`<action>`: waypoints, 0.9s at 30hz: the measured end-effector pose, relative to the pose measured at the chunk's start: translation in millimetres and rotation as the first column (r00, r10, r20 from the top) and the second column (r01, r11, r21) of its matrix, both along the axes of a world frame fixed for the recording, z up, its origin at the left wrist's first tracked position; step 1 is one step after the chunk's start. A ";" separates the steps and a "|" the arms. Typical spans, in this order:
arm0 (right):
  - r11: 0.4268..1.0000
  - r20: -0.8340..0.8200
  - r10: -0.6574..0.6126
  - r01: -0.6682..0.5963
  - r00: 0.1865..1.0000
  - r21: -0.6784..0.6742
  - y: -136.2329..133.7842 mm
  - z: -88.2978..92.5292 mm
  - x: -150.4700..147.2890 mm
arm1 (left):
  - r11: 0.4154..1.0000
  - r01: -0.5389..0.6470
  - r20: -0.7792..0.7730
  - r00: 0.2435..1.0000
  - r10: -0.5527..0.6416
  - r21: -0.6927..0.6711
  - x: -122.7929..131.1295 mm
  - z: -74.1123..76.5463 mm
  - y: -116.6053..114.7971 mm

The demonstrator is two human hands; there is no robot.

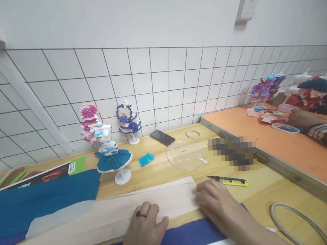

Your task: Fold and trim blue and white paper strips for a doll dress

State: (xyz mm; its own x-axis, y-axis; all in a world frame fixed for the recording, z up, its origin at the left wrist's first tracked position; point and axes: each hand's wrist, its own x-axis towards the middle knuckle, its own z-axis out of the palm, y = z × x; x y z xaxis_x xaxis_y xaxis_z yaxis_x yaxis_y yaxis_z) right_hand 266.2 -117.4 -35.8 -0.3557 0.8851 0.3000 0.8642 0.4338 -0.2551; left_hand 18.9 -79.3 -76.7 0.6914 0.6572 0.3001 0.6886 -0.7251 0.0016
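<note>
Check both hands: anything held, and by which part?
Left hand rests on the cream cloth, no grip visible. Right hand is at the cloth's right end; grip unclear.

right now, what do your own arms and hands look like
The left grip is an ungloved hand with a dark ring on one finger. The right grip, also an ungloved hand, is a little blurred and shows no ring. No sleeve or watch shows on the right forearm.
</note>
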 end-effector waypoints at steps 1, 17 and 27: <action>0.996 0.016 0.077 -0.077 0.997 0.047 -3.0 1.0 -5.9 | 1.000 0.004 0.016 1.000 -0.005 0.026 0.3 -1.6 0.3; 0.879 0.355 0.275 -0.383 0.893 0.284 -12.1 -10.1 -28.2 | 0.980 0.112 0.080 0.989 -0.127 0.165 -2.4 9.0 -1.9; 1.000 -0.042 -0.003 0.001 0.999 -0.029 -4.1 -3.0 -2.0 | 0.979 0.151 -0.024 0.989 -0.149 0.139 3.3 6.5 -4.8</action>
